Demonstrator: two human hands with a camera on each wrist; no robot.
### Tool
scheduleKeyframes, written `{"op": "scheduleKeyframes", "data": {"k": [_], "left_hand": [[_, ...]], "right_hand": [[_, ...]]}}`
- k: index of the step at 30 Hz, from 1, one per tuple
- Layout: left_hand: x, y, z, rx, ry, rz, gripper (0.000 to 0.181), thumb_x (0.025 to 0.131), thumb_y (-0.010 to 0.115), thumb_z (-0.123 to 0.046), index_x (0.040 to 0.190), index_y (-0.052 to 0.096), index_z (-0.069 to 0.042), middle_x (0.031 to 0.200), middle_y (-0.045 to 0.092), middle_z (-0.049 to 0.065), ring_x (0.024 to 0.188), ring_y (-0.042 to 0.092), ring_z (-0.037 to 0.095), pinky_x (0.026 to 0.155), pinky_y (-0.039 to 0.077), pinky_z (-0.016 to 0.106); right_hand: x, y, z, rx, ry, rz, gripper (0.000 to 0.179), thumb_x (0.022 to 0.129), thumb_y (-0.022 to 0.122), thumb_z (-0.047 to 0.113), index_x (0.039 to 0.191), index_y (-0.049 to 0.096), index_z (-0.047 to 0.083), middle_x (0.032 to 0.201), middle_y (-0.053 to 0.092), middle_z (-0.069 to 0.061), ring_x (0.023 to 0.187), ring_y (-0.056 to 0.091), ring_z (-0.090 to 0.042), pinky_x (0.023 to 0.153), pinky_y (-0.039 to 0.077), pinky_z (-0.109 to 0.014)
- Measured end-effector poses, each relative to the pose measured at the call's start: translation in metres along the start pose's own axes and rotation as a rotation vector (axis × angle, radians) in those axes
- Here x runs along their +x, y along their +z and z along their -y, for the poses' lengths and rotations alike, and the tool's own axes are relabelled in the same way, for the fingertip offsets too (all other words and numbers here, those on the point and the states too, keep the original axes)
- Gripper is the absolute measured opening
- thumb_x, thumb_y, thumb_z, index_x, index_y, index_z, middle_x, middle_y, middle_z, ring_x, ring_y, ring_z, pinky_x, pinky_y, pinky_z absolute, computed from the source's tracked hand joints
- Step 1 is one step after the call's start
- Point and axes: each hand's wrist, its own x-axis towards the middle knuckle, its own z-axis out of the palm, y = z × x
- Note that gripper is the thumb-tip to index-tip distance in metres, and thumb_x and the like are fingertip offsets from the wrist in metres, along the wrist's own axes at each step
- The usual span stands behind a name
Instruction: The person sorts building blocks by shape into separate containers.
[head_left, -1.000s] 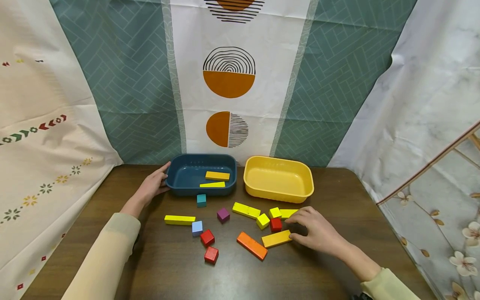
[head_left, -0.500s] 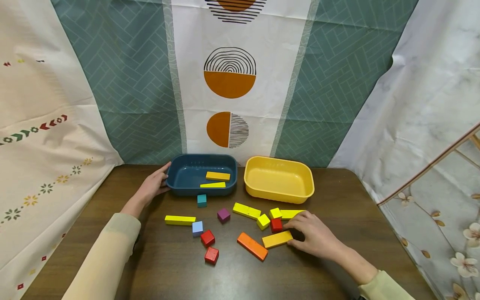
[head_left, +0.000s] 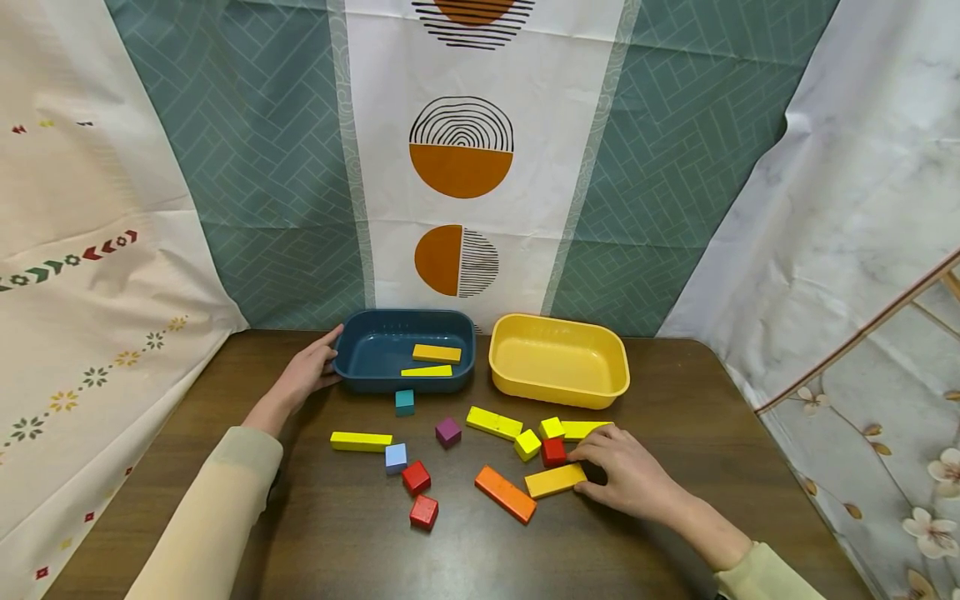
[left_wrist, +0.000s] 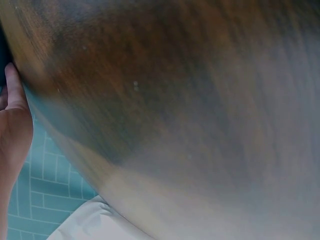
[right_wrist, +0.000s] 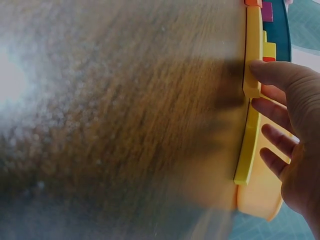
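Observation:
My left hand (head_left: 303, 372) rests against the left wall of the dark blue tray (head_left: 360, 385), fingers extended along its outside. In that tray lie an amber block (head_left: 437, 353) and a thin yellow block (head_left: 426, 371). On the table, my right hand (head_left: 626, 473) pinches the right end of another amber block (head_left: 553, 481) between thumb and fingers. The right wrist view shows the thumb (right_wrist: 275, 73) on this block's side, with the other fingers loosely bent. A red cube (head_left: 553, 452) is just beside the fingertips, and a yellow block (head_left: 585, 430) lies partly behind the hand.
A yellow tray (head_left: 558, 393) stands beside the blue one at the back. In front lie an orange block (head_left: 506, 493), a purple cube (head_left: 448, 432), a teal cube (head_left: 404, 402), a light blue cube (head_left: 396, 457), red cubes (head_left: 416, 477) and more yellow pieces (head_left: 494, 422).
My right thumb and fingers have drawn in closer around the end of the amber block and then stayed there. The left hand and trays have kept their places.

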Motion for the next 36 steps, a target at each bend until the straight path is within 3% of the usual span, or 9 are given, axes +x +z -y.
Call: {"op": "scheduleKeyframes", "data": {"k": [17, 36], "left_hand": [[-0.0004, 0.0008, -0.0031, 0.009, -0.004, 0.005, 0.06, 0.108, 0.027, -0.018, 0.165, 0.013, -0.028, 0.17, 0.007, 0.013, 0.138, 0.044, 0.041, 0.11, 0.038, 0.054], [0.0013, 0.0004, -0.0002, 0.0, -0.006, 0.007, 0.059, 0.109, 0.025, -0.018, 0.165, 0.012, -0.028, 0.169, 0.009, 0.019, 0.14, 0.04, 0.044, 0.111, 0.036, 0.059]], "right_hand": [[-0.0004, 0.0012, -0.0007, 0.023, -0.001, 0.027, 0.028, 0.079, 0.089, 0.031, 0.104, 0.077, 0.024, 0.103, 0.066, 0.017, 0.105, 0.054, -0.013, 0.092, 0.05, -0.042], [-0.002, 0.0011, -0.0007, 0.045, -0.002, 0.044, 0.027, 0.081, 0.088, 0.031, 0.104, 0.077, 0.024, 0.102, 0.067, 0.017, 0.101, 0.055, -0.011, 0.092, 0.049, -0.043]]}}
